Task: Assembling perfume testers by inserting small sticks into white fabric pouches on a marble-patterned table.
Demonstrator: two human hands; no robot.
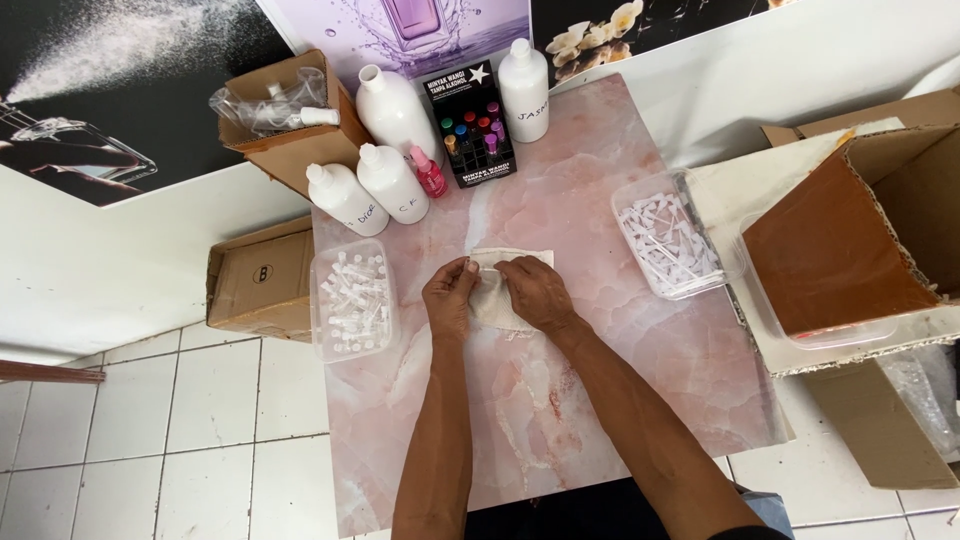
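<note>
Small cream cloth (497,288) lay flat on pink marble-look table (600,400), centre, directly under both hands, long axis roughly left-right, slightly tilted. Left hand (450,297) pinched upper left corner; right hand (537,292) pressed down on right half, fingers curled over top edge. Both about equally near, right covering more cloth. Folded or single layer: could not tell, hands hid it.

Behind cloth: four white bottles (392,183) with handwritten marks, small pink spray bottle (428,172), black display box (470,125) of coloured-cap vials. Left of hands: clear tub of small vials (352,298). Right: clear tub of white nozzle parts (668,240). Open brown carton (850,230) far right, another carton (285,120) back left holding clear bottles, closed carton (258,280) on floor beside table. Perfume posters (100,90) on wall.
</note>
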